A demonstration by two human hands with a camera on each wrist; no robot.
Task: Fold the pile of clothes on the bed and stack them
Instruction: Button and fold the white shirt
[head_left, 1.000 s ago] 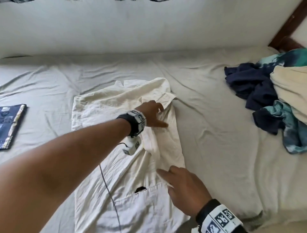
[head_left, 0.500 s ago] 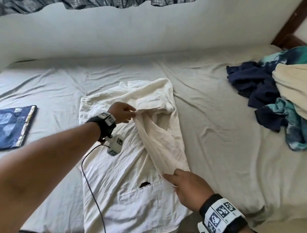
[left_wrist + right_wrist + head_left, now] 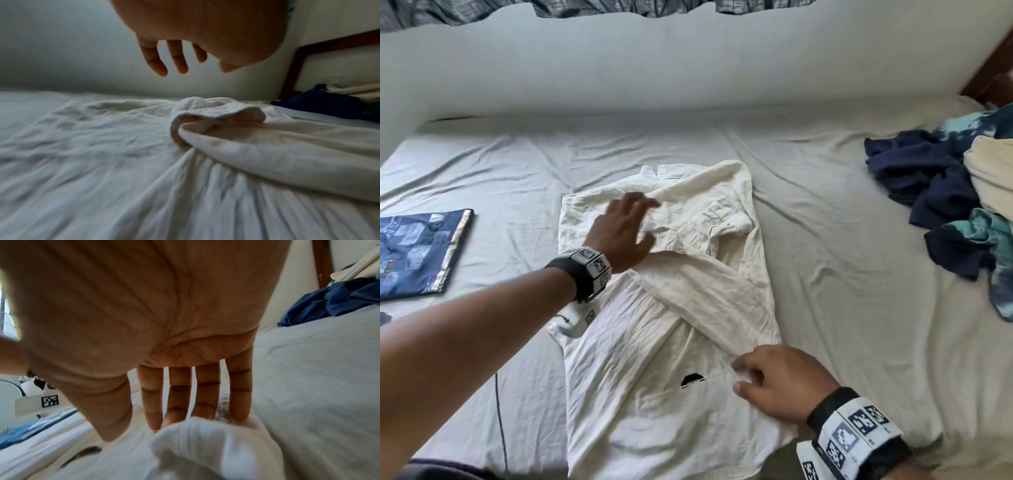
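Lying creased on the bed [image 3: 825, 240], the cream shirt [image 3: 654, 342] sits beneath 2 spread, empty hands [image 3: 623, 233].

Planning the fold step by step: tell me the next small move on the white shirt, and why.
Probably lower the left hand and press the sleeve flat. It lies folded diagonally across the white shirt, its cuff end bunched and raised near the collar. The left hand hovers open above it, while the right hand rests on the fold's lower edge.

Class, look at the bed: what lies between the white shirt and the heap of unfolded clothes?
Only wrinkled bedsheet; the head view shows nothing between the white shirt and the heap of unfolded clothes.
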